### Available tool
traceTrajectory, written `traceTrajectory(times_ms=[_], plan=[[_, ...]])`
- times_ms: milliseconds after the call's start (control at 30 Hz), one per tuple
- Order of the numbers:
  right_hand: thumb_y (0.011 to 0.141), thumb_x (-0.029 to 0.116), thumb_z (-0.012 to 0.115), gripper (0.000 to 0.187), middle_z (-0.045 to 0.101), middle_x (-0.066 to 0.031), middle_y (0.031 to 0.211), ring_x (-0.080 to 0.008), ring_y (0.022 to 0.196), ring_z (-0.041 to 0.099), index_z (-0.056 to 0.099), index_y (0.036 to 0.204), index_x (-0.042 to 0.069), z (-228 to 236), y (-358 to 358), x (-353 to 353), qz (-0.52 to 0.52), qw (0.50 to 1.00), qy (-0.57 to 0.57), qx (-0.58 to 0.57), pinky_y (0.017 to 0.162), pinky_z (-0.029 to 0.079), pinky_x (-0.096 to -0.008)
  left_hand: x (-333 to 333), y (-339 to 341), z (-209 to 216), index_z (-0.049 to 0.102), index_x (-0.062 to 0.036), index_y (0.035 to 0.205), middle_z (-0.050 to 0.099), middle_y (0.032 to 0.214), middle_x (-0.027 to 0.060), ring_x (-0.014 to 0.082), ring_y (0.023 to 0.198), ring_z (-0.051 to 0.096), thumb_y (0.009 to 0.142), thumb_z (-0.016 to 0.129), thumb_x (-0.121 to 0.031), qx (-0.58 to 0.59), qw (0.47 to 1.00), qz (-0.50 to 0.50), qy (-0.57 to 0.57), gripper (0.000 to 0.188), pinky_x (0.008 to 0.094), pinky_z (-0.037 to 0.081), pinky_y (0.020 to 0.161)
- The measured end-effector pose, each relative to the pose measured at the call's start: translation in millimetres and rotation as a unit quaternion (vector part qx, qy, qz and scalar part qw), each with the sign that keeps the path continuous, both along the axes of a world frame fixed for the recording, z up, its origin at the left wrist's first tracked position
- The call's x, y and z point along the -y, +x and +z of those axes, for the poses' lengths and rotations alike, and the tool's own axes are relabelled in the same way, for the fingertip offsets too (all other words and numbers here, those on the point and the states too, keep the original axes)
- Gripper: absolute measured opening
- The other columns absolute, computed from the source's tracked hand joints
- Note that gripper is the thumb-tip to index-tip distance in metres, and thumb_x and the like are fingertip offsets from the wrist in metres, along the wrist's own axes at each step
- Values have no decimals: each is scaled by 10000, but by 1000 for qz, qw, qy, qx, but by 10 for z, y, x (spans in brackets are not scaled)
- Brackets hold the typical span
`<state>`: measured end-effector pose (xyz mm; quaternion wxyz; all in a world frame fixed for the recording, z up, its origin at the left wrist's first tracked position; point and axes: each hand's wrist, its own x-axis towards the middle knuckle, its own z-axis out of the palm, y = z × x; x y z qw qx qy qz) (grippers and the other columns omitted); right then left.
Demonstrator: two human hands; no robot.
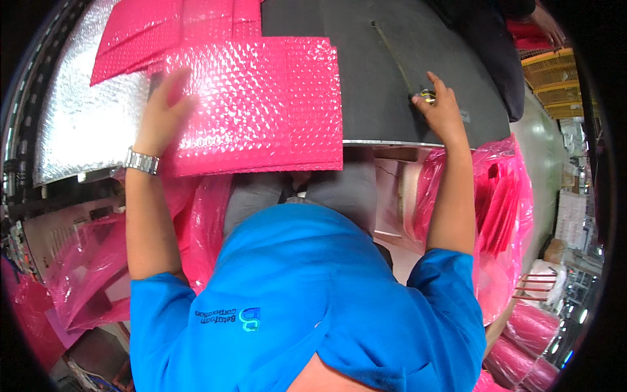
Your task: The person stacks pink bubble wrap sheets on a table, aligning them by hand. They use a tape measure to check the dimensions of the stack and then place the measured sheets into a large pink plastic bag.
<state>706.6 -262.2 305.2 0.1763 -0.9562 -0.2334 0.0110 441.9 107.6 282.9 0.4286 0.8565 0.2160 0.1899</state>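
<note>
A pink bubble-wrap pouch [255,104] lies at the table's near edge, its front part overhanging. My left hand [162,114] is at the pouch's left side, slightly blurred, with thumb and fingers apart; whether it presses on the pouch is hard to tell. On the dark tabletop to the right, my right hand [445,112] has thumb and fingers around a small yellow-and-black tape measure [428,97], partly hidden by the hand. The tape's thin blade [390,51] stretches away from it toward the far side.
More pink bubble-wrap pouches [176,26] lie behind. Silver bubble sheeting [91,124] covers the left side of the dark table [372,111]. Pink plastic bags [499,202] hang below the edge at right. Another person's hand [547,26] shows at the far right.
</note>
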Motion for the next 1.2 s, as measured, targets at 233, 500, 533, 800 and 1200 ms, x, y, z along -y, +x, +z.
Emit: traceTrajectory(times_ms=[233,500,533,800,1200], plan=[[701,64,652,380,480,-132,1105,-257,933,528,534,1062,55,179,-327,23,91,991,93,-35,795,453,-330,5,-97,27,505,-91,1203,521,1166,128,204,1071,486,776,595,-126,-29,999,-31,-2,438,299,372,917],[656,-5,619,336,529,-96,969,-288,933,481,547,974,75,418,-482,-124,254,965,-41,56,813,399,-351,83,-103,156,516,-103,1197,507,1142,97,158,1016,490,770,603,-136,-38,996,-7,-79,437,266,405,855],[658,-6,617,332,529,-93,969,-286,930,482,547,972,76,430,-485,-153,255,964,-41,54,810,400,-351,96,-103,167,516,-103,1197,506,1143,95,154,1008,491,770,604,-138,-41,996,-3,-81,437,263,408,849],[668,-1,618,321,527,-79,954,-275,920,484,548,969,82,406,-514,-241,262,964,-18,42,797,407,-352,79,-91,144,517,-98,1196,514,1100,84,134,926,503,766,602,-126,-30,997,-6,-74,439,251,427,786],[661,-8,607,326,529,-77,955,-274,912,492,557,969,87,313,-455,-213,284,956,-5,75,795,420,-352,72,-54,104,497,-74,1216,539,1107,49,94,885,507,770,590,-70,-23,993,-7,-120,456,219,431,739]])
